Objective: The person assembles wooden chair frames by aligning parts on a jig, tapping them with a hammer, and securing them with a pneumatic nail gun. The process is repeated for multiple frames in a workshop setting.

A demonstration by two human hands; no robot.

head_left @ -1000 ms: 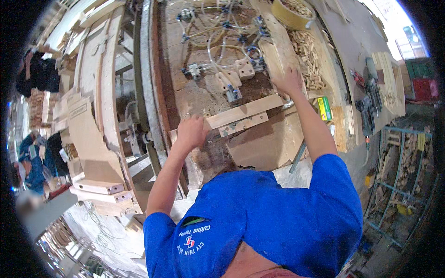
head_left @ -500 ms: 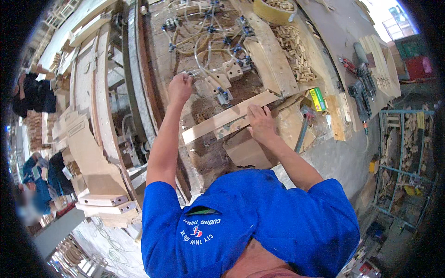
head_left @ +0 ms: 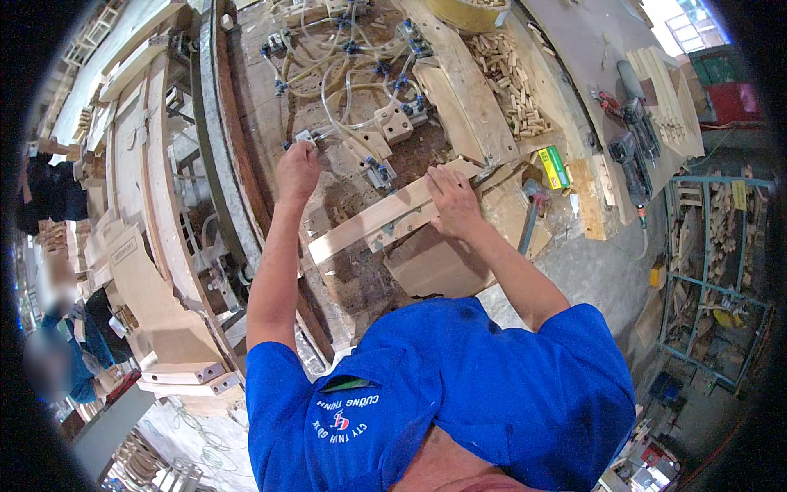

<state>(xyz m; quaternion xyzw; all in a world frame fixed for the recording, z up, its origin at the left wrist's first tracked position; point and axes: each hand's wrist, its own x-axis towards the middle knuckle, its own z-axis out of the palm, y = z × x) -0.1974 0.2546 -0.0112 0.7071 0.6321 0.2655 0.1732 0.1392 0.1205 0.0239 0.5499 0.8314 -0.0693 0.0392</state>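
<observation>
A long pale wooden strip (head_left: 369,220) lies aslant in front of me along a wooden jig block (head_left: 402,227). My right hand (head_left: 453,205) is bent over the strip near its right end, fingers across the top and thumb on the near side. Further left, my left hand (head_left: 297,172) is closed at a small metal air valve (head_left: 305,136); its fingertips are partly hidden. Beyond the strip stand a small clamp cylinder (head_left: 379,173) and a drilled wooden block (head_left: 393,125). Clear hoses (head_left: 336,90) with blue fittings tangle behind them.
Wooden dowels (head_left: 516,94) lie in a heap at the far right, near a yellow tub (head_left: 467,15). A green and yellow box (head_left: 553,167) and a hammer (head_left: 534,209) are right of my hand. Power tools (head_left: 633,156) lie beyond. Cardboard (head_left: 438,262) lies nearest me.
The whole view has shifted a little, so the bench sits slightly further left. My left hand stays at the valve and my right hand stays on the strip.
</observation>
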